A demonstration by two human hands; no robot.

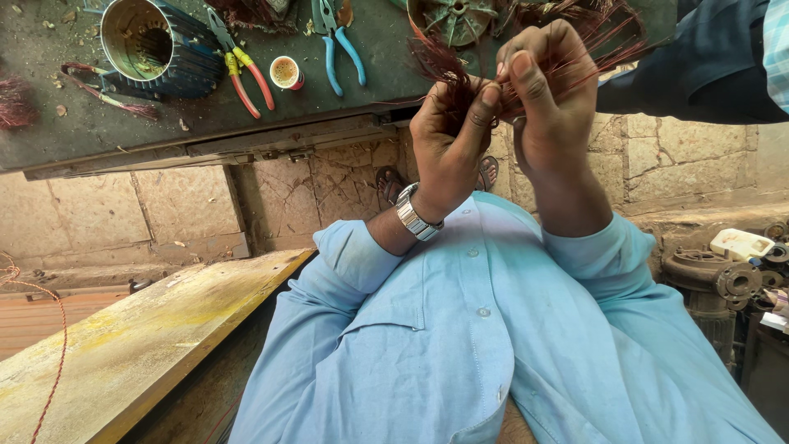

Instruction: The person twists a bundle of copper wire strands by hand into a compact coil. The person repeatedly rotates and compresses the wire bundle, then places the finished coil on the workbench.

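Between both hands (501, 107), the copper wire bundle (608, 41) is half hidden.

On the dark workbench (99, 123) lie red-handled pliers (242, 70), blue-handled pliers (337, 45), a small cup (286, 72) and a round motor housing (156, 41).

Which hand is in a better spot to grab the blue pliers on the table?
Probably the left hand. Both hands grip the bundle of reddish wires, but the blue pliers lie on the dark table on the left hand's side, while the right hand would have to cross over.
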